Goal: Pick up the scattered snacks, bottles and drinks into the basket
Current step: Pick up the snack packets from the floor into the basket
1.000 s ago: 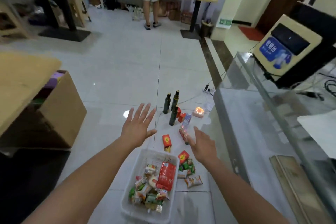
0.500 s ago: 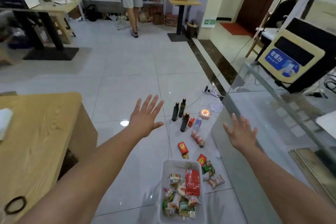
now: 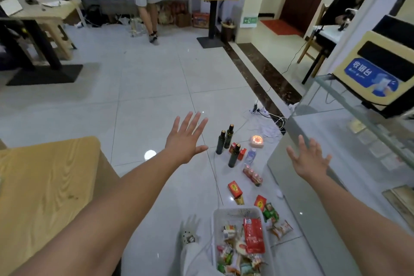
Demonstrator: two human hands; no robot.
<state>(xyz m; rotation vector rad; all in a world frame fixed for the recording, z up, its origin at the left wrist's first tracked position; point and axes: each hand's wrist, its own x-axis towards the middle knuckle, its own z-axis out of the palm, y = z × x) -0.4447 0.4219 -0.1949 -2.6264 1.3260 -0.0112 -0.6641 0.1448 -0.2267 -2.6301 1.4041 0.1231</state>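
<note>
The left hand (image 3: 186,139) and the right hand (image 3: 310,159) are held spread, and nothing is gripped. The bottles (image 3: 233,155) are seen on the floor (image 3: 156,96) between them (nearer the left one). The basket (image 3: 215,231) with snacks (image 3: 253,236) lies lower, apart from both hands.

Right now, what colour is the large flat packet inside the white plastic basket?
Red: the large flat packet shows best in the head view.

The tiled floor (image 3: 156,87) carries a white basket (image 3: 236,210), three dark bottles (image 3: 233,157), red cartons (image 3: 234,188) and snack packets (image 3: 281,228).
</note>
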